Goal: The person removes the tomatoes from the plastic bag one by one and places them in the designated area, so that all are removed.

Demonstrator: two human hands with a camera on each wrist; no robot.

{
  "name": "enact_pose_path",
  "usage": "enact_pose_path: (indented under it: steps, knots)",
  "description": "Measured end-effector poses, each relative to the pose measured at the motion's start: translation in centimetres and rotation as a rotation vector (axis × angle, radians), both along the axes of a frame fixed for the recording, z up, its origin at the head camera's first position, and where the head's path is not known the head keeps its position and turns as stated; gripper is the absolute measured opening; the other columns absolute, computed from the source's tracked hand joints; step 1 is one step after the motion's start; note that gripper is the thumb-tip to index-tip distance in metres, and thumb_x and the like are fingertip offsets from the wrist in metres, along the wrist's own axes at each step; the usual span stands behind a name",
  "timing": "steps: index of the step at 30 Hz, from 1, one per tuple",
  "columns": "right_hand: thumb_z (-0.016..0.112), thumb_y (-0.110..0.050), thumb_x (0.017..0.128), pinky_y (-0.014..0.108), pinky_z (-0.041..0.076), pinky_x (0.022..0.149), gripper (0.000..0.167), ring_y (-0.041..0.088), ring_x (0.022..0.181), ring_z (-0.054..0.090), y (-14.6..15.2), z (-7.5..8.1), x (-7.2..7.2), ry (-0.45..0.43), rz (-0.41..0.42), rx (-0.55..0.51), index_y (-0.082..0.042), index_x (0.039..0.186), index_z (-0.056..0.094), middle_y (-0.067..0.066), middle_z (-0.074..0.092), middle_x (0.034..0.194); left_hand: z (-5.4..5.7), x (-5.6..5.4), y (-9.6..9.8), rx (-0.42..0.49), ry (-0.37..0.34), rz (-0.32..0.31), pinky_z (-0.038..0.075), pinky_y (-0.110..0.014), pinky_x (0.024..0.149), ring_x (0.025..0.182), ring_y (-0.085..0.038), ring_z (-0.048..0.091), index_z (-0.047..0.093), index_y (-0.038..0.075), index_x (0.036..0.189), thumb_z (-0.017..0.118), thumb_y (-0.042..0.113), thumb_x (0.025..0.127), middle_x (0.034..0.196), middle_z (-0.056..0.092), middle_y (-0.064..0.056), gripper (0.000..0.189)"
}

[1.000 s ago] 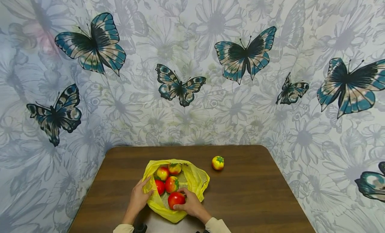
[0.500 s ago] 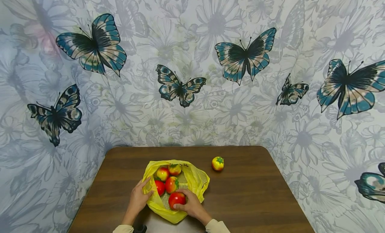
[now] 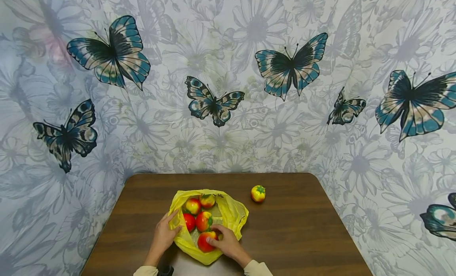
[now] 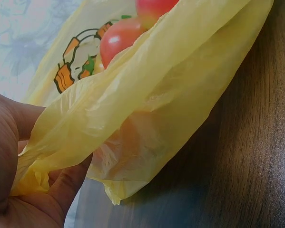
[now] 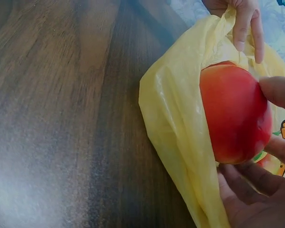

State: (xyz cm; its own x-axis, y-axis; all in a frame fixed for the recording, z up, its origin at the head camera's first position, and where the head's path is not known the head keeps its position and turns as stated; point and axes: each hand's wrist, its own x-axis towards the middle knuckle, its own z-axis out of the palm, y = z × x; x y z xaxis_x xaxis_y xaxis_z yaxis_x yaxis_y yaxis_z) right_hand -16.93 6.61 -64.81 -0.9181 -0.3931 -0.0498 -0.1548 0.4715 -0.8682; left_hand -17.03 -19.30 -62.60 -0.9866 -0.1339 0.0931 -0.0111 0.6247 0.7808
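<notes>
A yellow plastic bag (image 3: 233,214) lies with its mouth wide, showing several shiny red-and-yellow fruits with green leafy tops. My left hand (image 3: 164,233) holds the bag's left rim; in the left wrist view, thin plastic (image 4: 109,118) is bunched between thumb and fingers. Inside the near part of the mouth, my right hand (image 3: 228,241) holds a red-and-yellow fruit (image 3: 204,242). From the right wrist, my thumb is at one side of that fruit (image 5: 235,114), with fingers curved beneath it. Behind it sit other fruits (image 3: 204,221), partly hidden by the plastic.
One more fruit (image 3: 258,193), yellow with a green top, stands outside the bag, at the back right of the brown wooden table (image 3: 292,228). A butterfly-patterned wall (image 3: 228,149) rises right behind the table's far edge.
The fruit in my right hand has turned, now showing some yellow on top, and has shifted slightly left and down. My left hand and the bag have stayed in place.
</notes>
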Motion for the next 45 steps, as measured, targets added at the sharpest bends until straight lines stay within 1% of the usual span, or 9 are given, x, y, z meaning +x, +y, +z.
enact_pose_path:
  steps: [7, 13, 16, 20, 24, 29, 33, 40, 45]
  knots:
    - [0.073, -0.044, 0.084, 0.028, 0.049, 0.085, 0.044, 0.01, 0.099, 0.059, 0.1, 0.3, 0.2, -0.067, 0.062, 0.078, -0.018, 0.119, 0.066, -0.002, 0.068, 0.113, 0.0, -0.1, -0.1, 0.002, -0.008, -0.003, 0.038, -0.062, 0.107, 0.131, -0.05, 0.046, 0.056, 0.002, 0.137, 0.075, 0.0, 0.078, 0.145, 0.046, -0.03, 0.062]
    - [0.075, -0.039, 0.083, 0.022, 0.048, 0.074, 0.041, 0.005, 0.087, 0.057, 0.1, 0.4, 0.3, -0.081, 0.085, 0.045, -0.016, 0.116, 0.067, -0.007, 0.065, 0.102, -0.1, -0.1, 0.0, 0.004, 0.022, 0.015, 0.039, -0.063, 0.105, 0.13, -0.05, 0.047, 0.058, 0.002, 0.135, 0.076, 0.0, 0.076, 0.144, 0.048, -0.029, 0.061]
    - [0.075, -0.039, 0.083, 0.023, 0.051, 0.076, 0.04, 0.007, 0.092, 0.061, 0.3, 0.5, 0.3, -0.08, 0.07, 0.033, -0.017, 0.116, 0.067, -0.004, 0.067, 0.107, 0.0, 0.0, 0.1, -0.004, 0.035, 0.019, 0.04, -0.063, 0.104, 0.128, -0.051, 0.049, 0.059, 0.002, 0.134, 0.077, -0.001, 0.076, 0.142, 0.049, -0.029, 0.061]
    - [0.075, -0.039, 0.083, 0.026, 0.053, 0.079, 0.04, 0.012, 0.096, 0.063, 0.5, 0.9, 0.1, -0.062, 0.059, 0.019, -0.018, 0.116, 0.067, 0.001, 0.068, 0.114, 0.0, 0.0, 0.0, 0.003, 0.008, 0.007, 0.038, -0.063, 0.106, 0.13, -0.051, 0.047, 0.058, 0.002, 0.136, 0.075, -0.001, 0.077, 0.144, 0.047, -0.03, 0.061]
    - [0.075, -0.038, 0.083, 0.027, 0.053, 0.083, 0.04, 0.012, 0.099, 0.063, 0.8, 1.2, -0.1, -0.028, 0.056, -0.003, -0.019, 0.117, 0.066, 0.003, 0.068, 0.118, 0.1, 0.0, -0.1, 0.008, -0.016, 0.0, 0.037, -0.062, 0.108, 0.132, -0.05, 0.045, 0.056, 0.002, 0.137, 0.075, -0.001, 0.079, 0.146, 0.046, -0.03, 0.061]
    - [0.076, -0.033, 0.083, 0.028, 0.052, 0.088, 0.042, 0.013, 0.106, 0.061, 1.2, 1.4, -0.3, 0.044, 0.069, -0.035, -0.017, 0.12, 0.066, 0.005, 0.067, 0.122, 0.0, 0.0, -0.2, 0.012, -0.006, 0.003, 0.037, -0.062, 0.107, 0.131, -0.051, 0.045, 0.057, 0.002, 0.136, 0.075, 0.0, 0.077, 0.145, 0.047, -0.03, 0.062]
    - [0.076, -0.032, 0.083, 0.029, 0.05, 0.092, 0.043, 0.015, 0.112, 0.059, 1.4, 1.8, -0.5, 0.053, 0.063, -0.041, -0.019, 0.123, 0.065, 0.005, 0.064, 0.126, 0.0, -0.1, -0.2, 0.015, -0.024, 0.002, 0.037, -0.062, 0.108, 0.132, -0.051, 0.044, 0.056, 0.002, 0.138, 0.075, 0.001, 0.078, 0.146, 0.045, -0.03, 0.063]
    - [0.075, -0.029, 0.083, 0.037, 0.052, 0.092, 0.047, 0.021, 0.111, 0.059, 1.6, 3.0, -1.0, -0.011, 0.003, -0.072, -0.018, 0.127, 0.062, 0.007, 0.062, 0.13, 0.0, 0.0, -0.2, 0.007, -0.029, -0.002, 0.037, -0.061, 0.108, 0.133, -0.049, 0.044, 0.055, 0.002, 0.138, 0.075, 0.001, 0.079, 0.146, 0.045, -0.029, 0.063]
    - [0.074, -0.018, 0.083, 0.035, 0.052, 0.091, 0.045, 0.025, 0.11, 0.06, 1.6, 6.2, -0.2, 0.01, -0.019, -0.129, -0.008, 0.125, 0.062, 0.012, 0.063, 0.126, 0.0, 0.0, -0.3, 0.011, -0.031, -0.003, 0.037, -0.061, 0.109, 0.133, -0.049, 0.044, 0.055, 0.003, 0.138, 0.075, 0.001, 0.079, 0.147, 0.045, -0.029, 0.062]
